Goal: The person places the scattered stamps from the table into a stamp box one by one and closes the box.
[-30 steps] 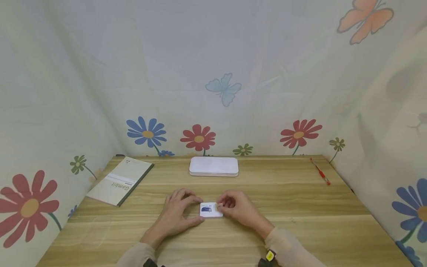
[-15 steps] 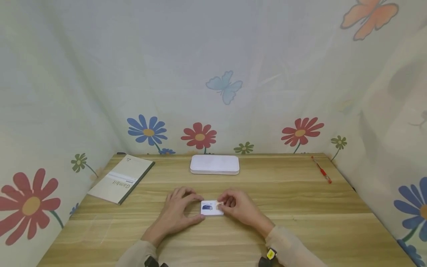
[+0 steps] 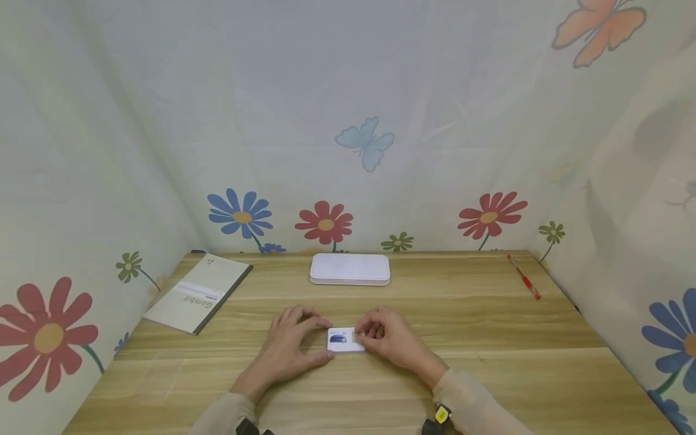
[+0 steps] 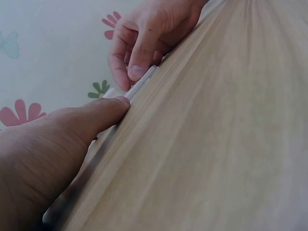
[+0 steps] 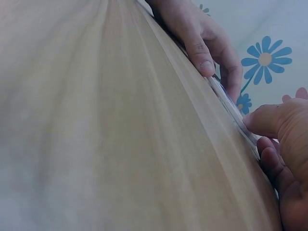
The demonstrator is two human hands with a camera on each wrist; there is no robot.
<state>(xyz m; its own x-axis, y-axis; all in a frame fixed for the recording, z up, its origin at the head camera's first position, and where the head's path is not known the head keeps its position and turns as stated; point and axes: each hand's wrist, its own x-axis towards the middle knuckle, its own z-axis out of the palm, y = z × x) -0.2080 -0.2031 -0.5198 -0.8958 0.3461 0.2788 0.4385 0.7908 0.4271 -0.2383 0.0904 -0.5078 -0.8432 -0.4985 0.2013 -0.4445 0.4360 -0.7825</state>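
A small flat white case (image 3: 337,346) with a dark blue picture on its top lies on the wooden table between both hands. My left hand (image 3: 288,347) holds its left end, thumb at the near corner and forefinger at the far one. In the left wrist view, the left thumb presses the edge of the white case (image 4: 143,83). At the right end, my right hand (image 3: 394,341) pinches a small brownish flat piece (image 3: 356,336) between thumb and forefinger, over the case's top. The fingertips partly cover this piece; its kind cannot be told.
Behind the hands is a white oblong box (image 3: 350,267). A notebook (image 3: 200,293) marked "Gambit" lies at the left back, a red pen (image 3: 524,277) at the right back. A thin transparent sheet (image 3: 160,374) lies on the table at left. Flower-printed cloth surrounds the table.
Both hands keep nearly the same place at the case. The brownish piece under the right fingertips looked paler half a second ago, and the head view has shifted slightly.
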